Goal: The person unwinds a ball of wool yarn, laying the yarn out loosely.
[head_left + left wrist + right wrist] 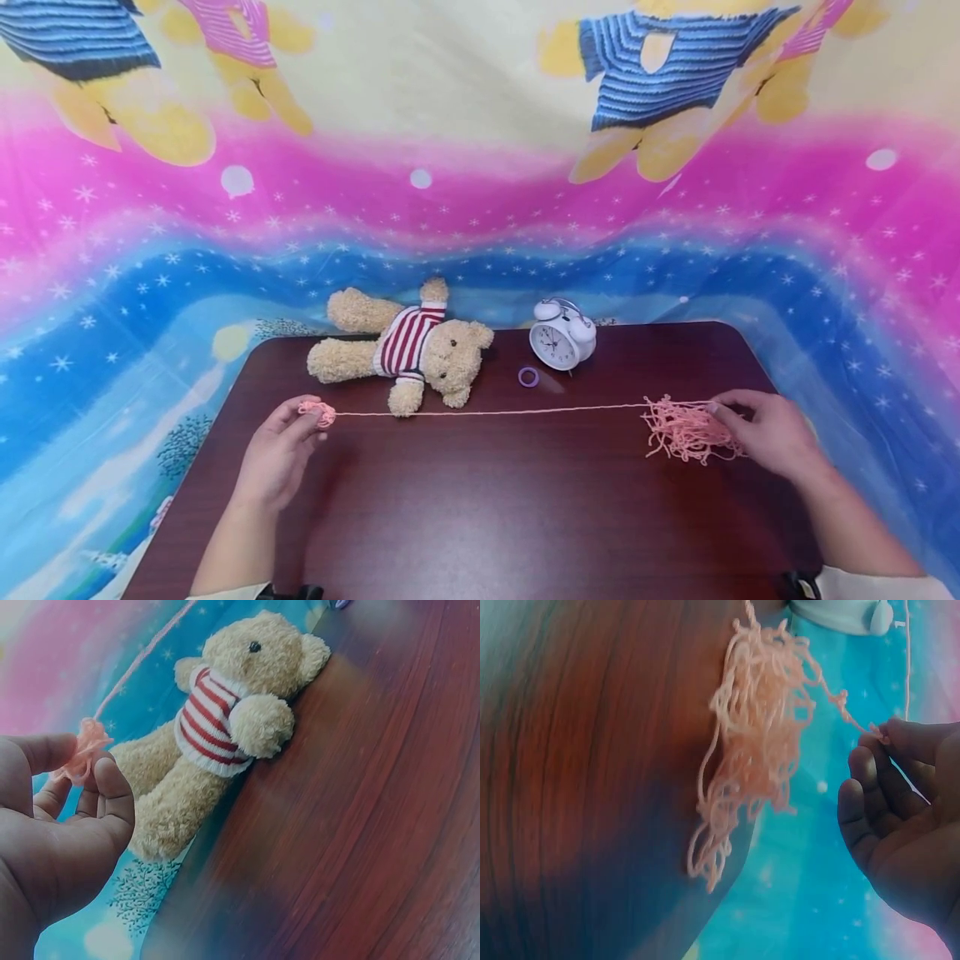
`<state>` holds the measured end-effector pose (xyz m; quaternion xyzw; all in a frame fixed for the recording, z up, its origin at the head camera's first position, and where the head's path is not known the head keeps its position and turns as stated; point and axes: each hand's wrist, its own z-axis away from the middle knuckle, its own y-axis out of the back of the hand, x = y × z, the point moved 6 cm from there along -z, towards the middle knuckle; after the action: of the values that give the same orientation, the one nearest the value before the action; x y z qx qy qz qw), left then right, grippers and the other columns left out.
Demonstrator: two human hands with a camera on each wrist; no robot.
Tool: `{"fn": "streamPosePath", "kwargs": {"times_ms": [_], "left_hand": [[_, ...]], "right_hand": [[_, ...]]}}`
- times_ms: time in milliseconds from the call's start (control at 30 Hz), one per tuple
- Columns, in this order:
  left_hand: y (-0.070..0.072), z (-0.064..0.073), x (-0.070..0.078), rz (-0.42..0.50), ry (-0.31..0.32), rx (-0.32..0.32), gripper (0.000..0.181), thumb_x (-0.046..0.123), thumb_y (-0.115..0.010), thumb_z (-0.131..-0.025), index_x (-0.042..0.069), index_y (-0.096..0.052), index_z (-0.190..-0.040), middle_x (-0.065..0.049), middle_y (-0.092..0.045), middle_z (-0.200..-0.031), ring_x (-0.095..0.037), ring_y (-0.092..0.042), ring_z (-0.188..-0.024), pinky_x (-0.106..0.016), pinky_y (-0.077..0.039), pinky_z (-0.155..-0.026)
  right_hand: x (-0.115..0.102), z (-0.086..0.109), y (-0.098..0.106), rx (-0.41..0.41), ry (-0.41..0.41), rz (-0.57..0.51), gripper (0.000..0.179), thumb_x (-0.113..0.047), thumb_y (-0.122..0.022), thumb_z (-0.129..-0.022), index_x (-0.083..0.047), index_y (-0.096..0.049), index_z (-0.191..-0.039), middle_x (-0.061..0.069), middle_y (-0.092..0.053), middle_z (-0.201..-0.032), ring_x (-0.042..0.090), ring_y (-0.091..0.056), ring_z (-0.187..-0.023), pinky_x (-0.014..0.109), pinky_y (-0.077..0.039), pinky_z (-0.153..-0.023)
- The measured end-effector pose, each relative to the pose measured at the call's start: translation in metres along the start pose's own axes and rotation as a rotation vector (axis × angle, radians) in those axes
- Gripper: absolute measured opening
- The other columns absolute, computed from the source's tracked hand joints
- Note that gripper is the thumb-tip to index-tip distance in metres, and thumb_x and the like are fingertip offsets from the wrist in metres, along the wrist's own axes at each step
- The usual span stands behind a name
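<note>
Between thumb and fingers, my left hand (279, 450) pinches a small wound bundle of pink yarn (318, 413) at the left of the table. From it a single strand (480, 413) runs nearly straight across to my right hand (772, 433), which pinches the strand between thumb and fingertip. Beside the right hand lies a loose, tangled pile of the same yarn (690, 429), with many loops. The right wrist view shows a knotted length leading from the tangle (761, 712) up to the pinching fingertips (885, 735). In the left wrist view the small bundle (86, 754) sits at the fingertips.
A teddy bear (408, 346) in a red-and-white striped top lies on its back at the table's rear. Right of it stand a white alarm clock (558, 337) and a purple ring (528, 377). Printed cloth (480, 208) hangs behind the dark wooden table (480, 508).
</note>
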<state>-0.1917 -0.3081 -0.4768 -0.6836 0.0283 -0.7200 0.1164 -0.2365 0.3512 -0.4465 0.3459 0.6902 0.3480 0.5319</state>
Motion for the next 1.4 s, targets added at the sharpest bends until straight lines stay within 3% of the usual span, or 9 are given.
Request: {"fn": "streamPosePath", "kwargs": {"times_ms": [133, 200, 333, 400, 500, 733, 1133, 1267, 1400], "left_hand": [[0.007, 0.001, 0.001, 0.018, -0.013, -0.009, 0.014, 0.015, -0.062, -0.106, 0.012, -0.060, -0.119, 0.003, -0.070, -0.108, -0.008, -0.066, -0.098, -0.024, -0.055, -0.082], [0.011, 0.002, 0.003, 0.030, -0.016, -0.002, 0.013, 0.015, -0.062, -0.106, 0.012, -0.061, -0.119, 0.004, -0.069, -0.107, -0.008, -0.066, -0.097, -0.023, -0.056, -0.082], [0.019, 0.004, 0.007, 0.068, -0.032, 0.010, 0.012, 0.012, -0.060, -0.106, 0.011, -0.062, -0.118, 0.004, -0.069, -0.104, -0.007, -0.066, -0.094, -0.023, -0.056, -0.080], [0.023, 0.004, 0.008, 0.091, -0.042, 0.008, 0.012, 0.010, -0.059, -0.106, 0.009, -0.062, -0.118, 0.004, -0.070, -0.103, -0.007, -0.067, -0.093, -0.022, -0.057, -0.080], [0.030, 0.006, 0.010, 0.118, -0.054, 0.013, 0.011, 0.008, -0.058, -0.106, 0.009, -0.063, -0.116, 0.003, -0.071, -0.102, -0.007, -0.068, -0.093, -0.022, -0.057, -0.079], [0.044, 0.009, 0.011, 0.126, -0.072, 0.015, 0.013, 0.006, -0.054, -0.108, 0.012, -0.064, -0.114, 0.003, -0.071, -0.103, -0.008, -0.067, -0.093, -0.022, -0.056, -0.080], [0.055, 0.011, 0.015, 0.183, -0.097, 0.037, 0.018, 0.005, -0.052, -0.108, 0.013, -0.067, -0.112, 0.002, -0.071, -0.100, -0.009, -0.067, -0.090, -0.022, -0.056, -0.078], [0.053, 0.011, 0.014, 0.179, -0.091, 0.032, 0.018, 0.005, -0.052, -0.108, 0.014, -0.067, -0.112, 0.003, -0.071, -0.100, -0.009, -0.067, -0.090, -0.022, -0.056, -0.078], [0.046, 0.010, 0.008, 0.153, -0.081, 0.021, 0.017, 0.006, -0.053, -0.108, 0.014, -0.067, -0.112, 0.004, -0.069, -0.099, -0.008, -0.065, -0.089, -0.023, -0.056, -0.078]], "right_hand": [[0.016, 0.001, 0.003, -0.003, -0.017, -0.019, 0.027, -0.030, -0.067, -0.103, -0.007, -0.076, -0.113, 0.003, -0.069, -0.073, 0.009, -0.046, -0.050, 0.029, -0.037, -0.049], [0.022, 0.001, 0.005, -0.004, -0.023, -0.006, 0.027, -0.030, -0.067, -0.102, -0.006, -0.076, -0.112, 0.009, -0.074, -0.083, 0.013, -0.053, -0.060, 0.029, -0.041, -0.055], [0.034, 0.002, 0.010, -0.011, -0.038, 0.036, 0.032, -0.031, -0.066, -0.102, -0.003, -0.076, -0.114, 0.026, -0.074, -0.105, 0.041, -0.068, -0.087, 0.044, -0.051, -0.070], [0.040, 0.002, 0.013, -0.009, -0.041, 0.043, 0.033, -0.030, -0.066, -0.102, -0.001, -0.074, -0.115, 0.032, -0.070, -0.113, 0.054, -0.064, -0.100, 0.056, -0.052, -0.076], [0.050, 0.003, 0.017, -0.008, -0.053, 0.045, 0.035, -0.030, -0.065, -0.103, 0.001, -0.073, -0.117, 0.036, -0.067, -0.116, 0.061, -0.059, -0.107, 0.066, -0.049, -0.080], [0.078, 0.007, 0.024, -0.053, -0.146, 0.089, 0.044, -0.039, -0.063, -0.104, 0.001, -0.071, -0.122, 0.042, -0.060, -0.124, 0.066, -0.053, -0.110, 0.070, -0.047, -0.080], [0.125, 0.015, 0.020, -0.165, -0.216, 0.153, 0.048, -0.039, -0.059, -0.105, 0.004, -0.070, -0.121, 0.045, -0.052, -0.131, 0.069, -0.049, -0.112, 0.072, -0.047, -0.083], [0.129, 0.015, 0.009, -0.224, -0.198, 0.156, 0.043, -0.037, -0.060, -0.105, 0.001, -0.074, -0.116, 0.043, -0.058, -0.126, 0.066, -0.054, -0.110, 0.070, -0.049, -0.083], [0.122, 0.013, -0.002, -0.207, -0.147, 0.158, 0.034, -0.032, -0.064, -0.102, -0.001, -0.078, -0.107, 0.037, -0.067, -0.115, 0.060, -0.061, -0.106, 0.065, -0.052, -0.081]]}}
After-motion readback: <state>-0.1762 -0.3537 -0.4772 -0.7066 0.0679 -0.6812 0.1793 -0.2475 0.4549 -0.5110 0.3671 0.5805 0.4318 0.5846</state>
